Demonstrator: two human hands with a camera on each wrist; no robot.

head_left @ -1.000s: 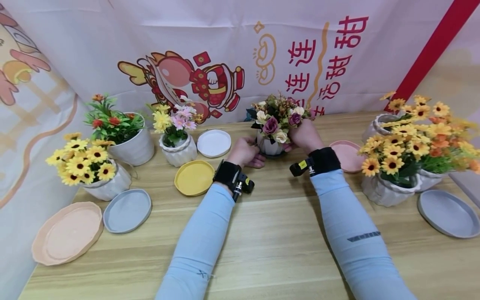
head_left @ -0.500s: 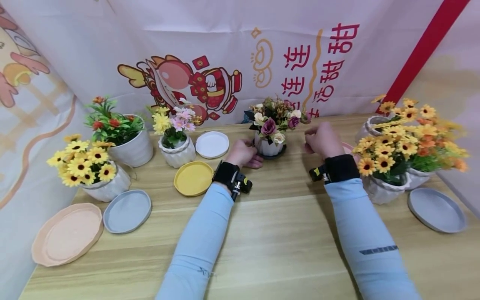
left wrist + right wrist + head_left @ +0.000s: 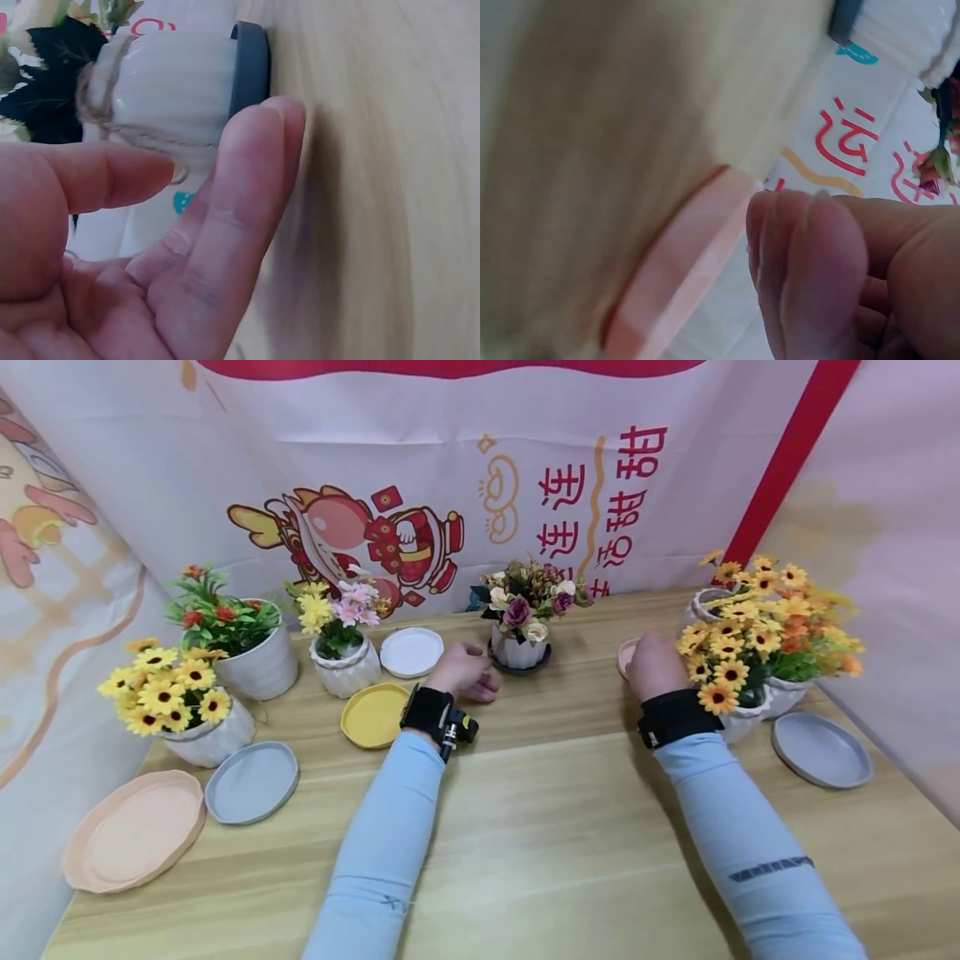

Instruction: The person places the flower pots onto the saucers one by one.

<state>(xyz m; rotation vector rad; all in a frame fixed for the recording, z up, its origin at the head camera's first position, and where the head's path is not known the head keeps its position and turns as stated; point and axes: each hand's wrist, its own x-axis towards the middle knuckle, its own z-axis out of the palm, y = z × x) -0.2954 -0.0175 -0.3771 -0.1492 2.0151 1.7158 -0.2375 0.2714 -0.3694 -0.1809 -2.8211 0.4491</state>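
Observation:
A white ribbed pot [image 3: 516, 650] of purple and cream artificial roses stands upright in a dark grey saucer [image 3: 255, 67] near the back of the table. Just left of it is my left hand [image 3: 461, 672], its fingers relaxed and holding nothing; in the left wrist view the fingertips overlap the saucer's edge. My right hand [image 3: 656, 668] is farther right, over a pink saucer [image 3: 627, 657] that it mostly hides. Seen from the right wrist, loosely bent fingers come right at the rim of that pink saucer [image 3: 686, 262], with nothing gripped.
On the left stand several potted flowers, with a white saucer [image 3: 412, 652], a yellow saucer [image 3: 373, 716], a blue-grey saucer [image 3: 252, 782] and a large peach saucer [image 3: 135, 832]. Beside my right forearm are pots of yellow-orange flowers [image 3: 727, 647] and another grey saucer [image 3: 822, 750].
My right hand has let go of the rose pot in its dark saucer and moved right to the pink saucer. The left hand stays beside the pot. The head view has turned rightward.

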